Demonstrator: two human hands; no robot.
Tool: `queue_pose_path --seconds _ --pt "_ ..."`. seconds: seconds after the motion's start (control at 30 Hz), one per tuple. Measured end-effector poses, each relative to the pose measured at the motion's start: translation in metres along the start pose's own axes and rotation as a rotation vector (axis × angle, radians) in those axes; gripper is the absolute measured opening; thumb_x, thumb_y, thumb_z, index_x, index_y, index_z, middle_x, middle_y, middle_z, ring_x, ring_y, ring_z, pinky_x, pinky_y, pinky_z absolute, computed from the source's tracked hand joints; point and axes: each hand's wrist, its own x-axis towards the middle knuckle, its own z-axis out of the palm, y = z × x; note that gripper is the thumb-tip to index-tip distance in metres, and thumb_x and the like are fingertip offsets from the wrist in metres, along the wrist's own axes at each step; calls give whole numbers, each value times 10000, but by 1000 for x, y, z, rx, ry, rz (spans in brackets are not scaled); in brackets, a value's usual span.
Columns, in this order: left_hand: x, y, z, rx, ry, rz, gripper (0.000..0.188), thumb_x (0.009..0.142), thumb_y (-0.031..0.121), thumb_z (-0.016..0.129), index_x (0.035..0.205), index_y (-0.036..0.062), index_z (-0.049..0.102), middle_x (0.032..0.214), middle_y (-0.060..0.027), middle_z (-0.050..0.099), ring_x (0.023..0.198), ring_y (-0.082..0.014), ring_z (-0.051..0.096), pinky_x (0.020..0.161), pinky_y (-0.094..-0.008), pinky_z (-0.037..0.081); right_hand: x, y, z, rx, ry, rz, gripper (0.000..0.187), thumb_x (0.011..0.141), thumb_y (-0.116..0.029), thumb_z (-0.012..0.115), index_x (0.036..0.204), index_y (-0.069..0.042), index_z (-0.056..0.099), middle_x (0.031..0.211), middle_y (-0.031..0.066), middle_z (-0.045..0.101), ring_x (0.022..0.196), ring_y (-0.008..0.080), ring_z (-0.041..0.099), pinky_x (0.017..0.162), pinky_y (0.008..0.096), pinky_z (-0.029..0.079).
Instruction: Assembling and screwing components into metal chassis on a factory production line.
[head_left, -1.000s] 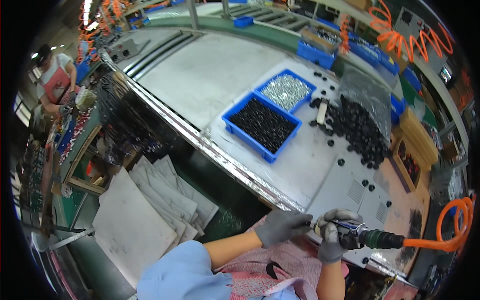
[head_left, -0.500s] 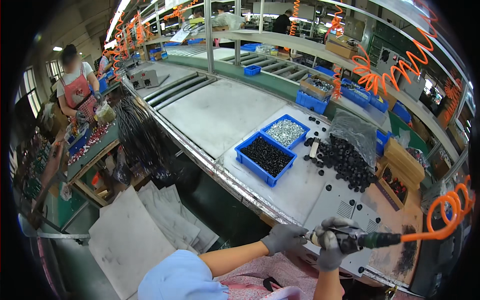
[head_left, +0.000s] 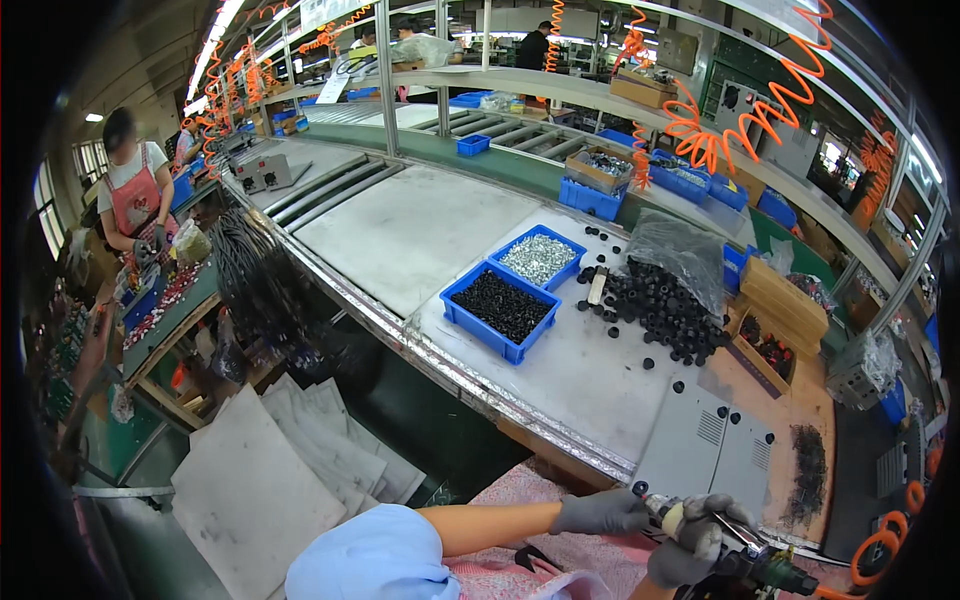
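At about five o'clock in the head view, the gloved right hand (head_left: 695,545) has its grip closed around a pneumatic screwdriver (head_left: 745,555), while the gloved left hand (head_left: 600,512) pinches its tip with fingers closed. Both hover over a pink cloth (head_left: 560,485) at the near edge of the surface (head_left: 590,380). Up at twelve o'clock on it sit a blue bin of black parts (head_left: 500,307), a blue bin of silver screws (head_left: 538,258), and a heap of black caps (head_left: 665,305).

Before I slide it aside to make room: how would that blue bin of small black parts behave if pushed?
The blue bin looks like stiff plastic with a flat base, so it should slide rather than tip. It is nearly full of black parts, so probably heavy for its size. A hard shove might jostle the neighbouring bin of silvery parts.
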Motion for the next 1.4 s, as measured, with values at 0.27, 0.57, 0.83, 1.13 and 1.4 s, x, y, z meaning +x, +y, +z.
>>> queue_pose_path --seconds 0.27,0.57,0.83,1.13,1.4 --pt "-7 33 -31 -1026 251 -206 699 885 679 338 1072 71 630 453 65 289 353 -54 262 339 -222 242 -66 40 -69 -322 64 687 450 729 -209 619 1115 -20 489 987 115 587 889 194 584 824 346 469" --pt "-36 67 -20 -497 216 -28 621 929 558 424 960 -16 660 915 -89 658 830 -155 618 769 -277 493 -49 -21 -54 -1120 -653 473 636 771 -161 693 1325 -39 406 1102 213 591 953 327 606 817 384 480" --pt "-13 77 -7 -401 -91 -387 614 927 581 399 1009 30 660 720 20 554 576 -54 471 520 -192 371 -96 -23 -114 -791 -408 823 634 758 -145 727 1313 -89 427 1102 144 612 962 205 606 818 323 478" --pt "-36 -48 49 -1148 33 -472 428 917 164 504 1299 -21 451 1194 -132 542 1080 -221 555 993 -360 426 -129 -55 -138 -846 130 724 637 667 -98 707 1253 11 483 1006 76 588 860 144 570 764 287 485" --pt "-8 -14 24 -1063 2 -563 375 900 160 565 1254 56 498 1055 -84 617 865 -144 595 739 -274 508 -130 -82 -134 -790 478 982 674 777 -137 670 1381 -28 392 879 57 606 698 89 548 625 233 465"
